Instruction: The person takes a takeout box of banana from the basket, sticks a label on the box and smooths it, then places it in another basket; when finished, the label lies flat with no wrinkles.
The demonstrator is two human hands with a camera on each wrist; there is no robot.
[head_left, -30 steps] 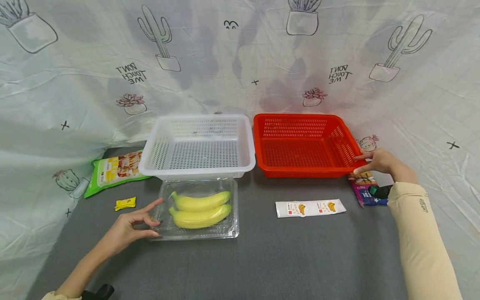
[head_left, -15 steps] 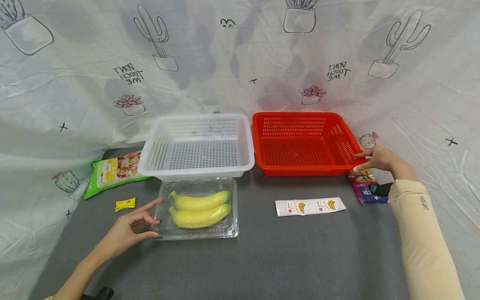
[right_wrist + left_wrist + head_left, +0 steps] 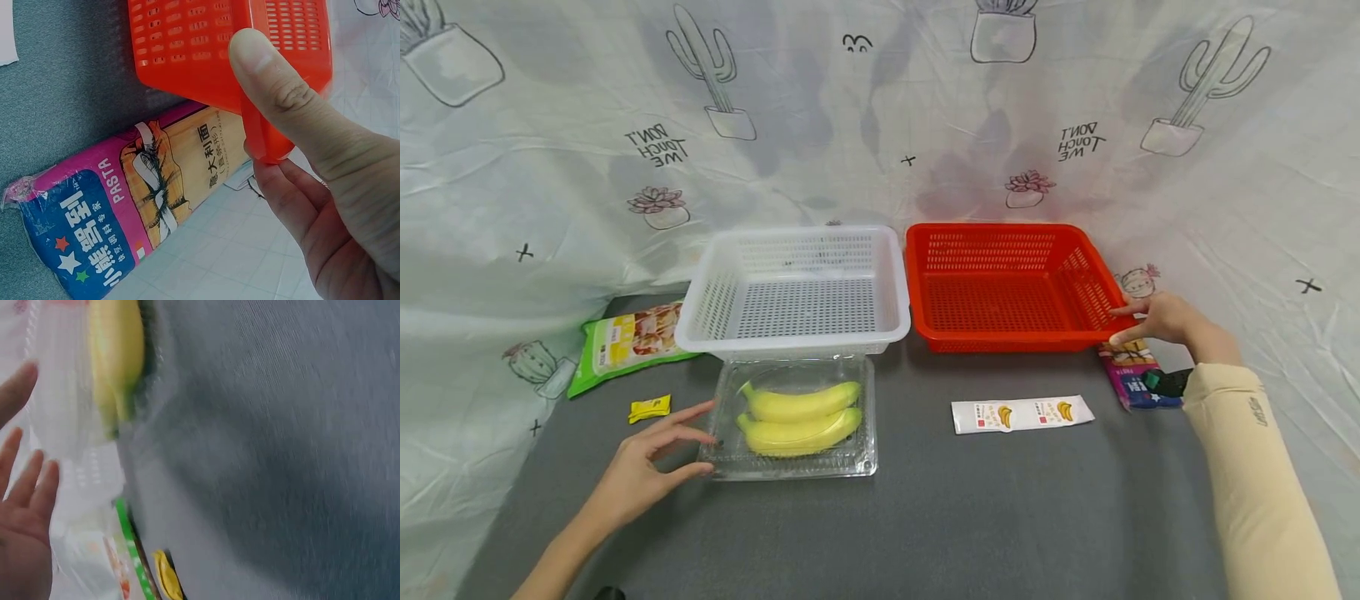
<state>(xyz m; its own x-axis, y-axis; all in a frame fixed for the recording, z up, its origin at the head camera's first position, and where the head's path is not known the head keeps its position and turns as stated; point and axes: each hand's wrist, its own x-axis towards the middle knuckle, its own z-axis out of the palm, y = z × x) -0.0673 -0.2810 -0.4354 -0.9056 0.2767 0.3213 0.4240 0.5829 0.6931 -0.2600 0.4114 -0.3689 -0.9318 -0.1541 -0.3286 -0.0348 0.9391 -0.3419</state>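
My left hand [image 3: 642, 468] is at the left side of a clear plastic clamshell box [image 3: 790, 468], thumb and fingers spread. In the left wrist view its fingers [image 3: 45, 490] are straight and apart. Two bananas [image 3: 801, 429] show through the box. At the right, my right hand [image 3: 1176, 323] holds the near right corner of a red basket [image 3: 1000, 342]. In the right wrist view the thumb lies on the basket's rim and the fingers are curled beneath it. A pasta packet [image 3: 134, 200] lies under that hand, beside the basket.
A white basket [image 3: 790, 343] stands left of the red one, behind the clear box. To its left lie a green food bag [image 3: 632, 340] and a small yellow packet [image 3: 650, 408]. A white strip with banana pictures [image 3: 1022, 415] lies right of centre. Printed cloth hangs behind.
My left hand's fingers have drawn back slightly to the left, away from the clear box. The right hand keeps its hold on the red basket, and the objects stay in place.
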